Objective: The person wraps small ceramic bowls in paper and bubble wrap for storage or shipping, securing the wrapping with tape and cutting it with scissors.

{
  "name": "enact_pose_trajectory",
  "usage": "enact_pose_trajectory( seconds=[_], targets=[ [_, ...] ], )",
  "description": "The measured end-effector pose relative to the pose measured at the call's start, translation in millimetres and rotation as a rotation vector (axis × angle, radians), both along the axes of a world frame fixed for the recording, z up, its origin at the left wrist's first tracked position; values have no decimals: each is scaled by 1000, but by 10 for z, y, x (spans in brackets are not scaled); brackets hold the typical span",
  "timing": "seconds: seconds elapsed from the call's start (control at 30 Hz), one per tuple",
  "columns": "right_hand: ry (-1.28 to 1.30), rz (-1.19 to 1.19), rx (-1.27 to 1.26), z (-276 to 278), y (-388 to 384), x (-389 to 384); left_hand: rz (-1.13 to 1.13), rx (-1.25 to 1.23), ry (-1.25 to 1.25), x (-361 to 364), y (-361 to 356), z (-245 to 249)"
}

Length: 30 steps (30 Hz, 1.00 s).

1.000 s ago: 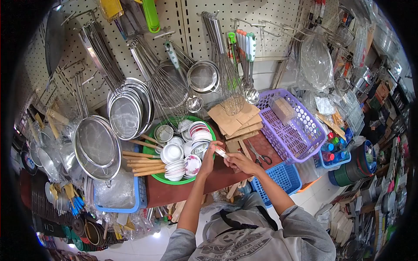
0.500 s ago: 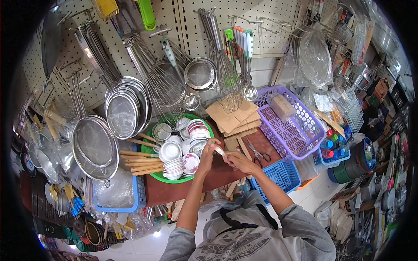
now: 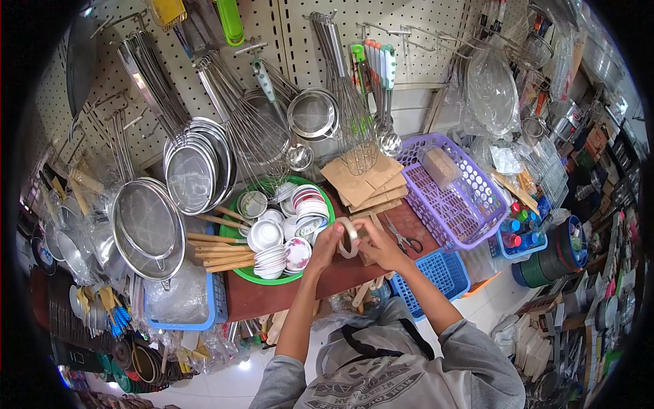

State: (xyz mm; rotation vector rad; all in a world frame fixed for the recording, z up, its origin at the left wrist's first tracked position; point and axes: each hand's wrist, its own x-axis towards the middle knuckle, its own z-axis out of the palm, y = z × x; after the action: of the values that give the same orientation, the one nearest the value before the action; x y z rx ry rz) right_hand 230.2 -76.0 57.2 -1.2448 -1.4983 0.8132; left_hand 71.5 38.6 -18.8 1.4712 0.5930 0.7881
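A pale ring that looks like a roll of tape (image 3: 349,238) is held upright above the red-brown table (image 3: 272,300). My left hand (image 3: 327,247) grips its left side, fingers closed. My right hand (image 3: 379,247) is at the ring's right side, with its fingers bent and pressed together near the rim; the fingertips are too small to make out. Left of my left hand sits a green tray (image 3: 276,278) with small white bowls (image 3: 266,236) and wooden-handled tools (image 3: 225,251). Brown cardboard pieces (image 3: 364,178) lie behind my hands, and scissors (image 3: 403,235) lie to the right.
A purple basket (image 3: 470,238) stands at the back right, a blue basket (image 3: 436,273) in front of it. On the left is another blue basket (image 3: 216,307) with clear plastic. Whisks (image 3: 354,116) and strainers (image 3: 146,218) hang from the pegboard (image 3: 300,34).
The pale ring has turned so that its round opening shows. My right hand has shifted slightly, and my left hand has moved a little to the right.
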Motion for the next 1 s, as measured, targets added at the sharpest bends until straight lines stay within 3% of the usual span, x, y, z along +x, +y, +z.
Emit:
enact_pose_trajectory(
  seconds=[0.07, 0.17, 0.27, 0.37, 0.5, 0.57, 0.67, 0.77, 0.83, 1.0],
  targets=[
    [-135, -27, 85, -142, 25, 123, -27, -75, 60, -7, -9, -18],
    [-329, -96, 295, 136, -19, 82, -165, -48, 239, -55, 52, 44],
    [-668, -41, 453, 222, -12, 146, -152, -28, 91, 66, 41, -118],
    [-727, -4, 431, 203, -2, 211, -235, -100, -53, 29, -20, 187],
    [-725, 76, 260, 214, -53, 268, -325, -79, -200, -44, 68, 230],
    [-703, 83, 88, 168, -72, 285, -286, -28, -132, -28, 89, 219],
    [-369, 17, -62, 37, -108, 280, -281, 106, -87, 6, 86, 203],
    [-210, 58, -164, -12, -98, 223, -266, 292, 15, 25, 75, 89],
    [-171, 90, -105, -125, -81, 176, -230, 389, 45, 38, 24, 124],
    [-130, 130, -175, -72, -79, 61, -213, 40, -37, 33, -19, 190]
  ],
)
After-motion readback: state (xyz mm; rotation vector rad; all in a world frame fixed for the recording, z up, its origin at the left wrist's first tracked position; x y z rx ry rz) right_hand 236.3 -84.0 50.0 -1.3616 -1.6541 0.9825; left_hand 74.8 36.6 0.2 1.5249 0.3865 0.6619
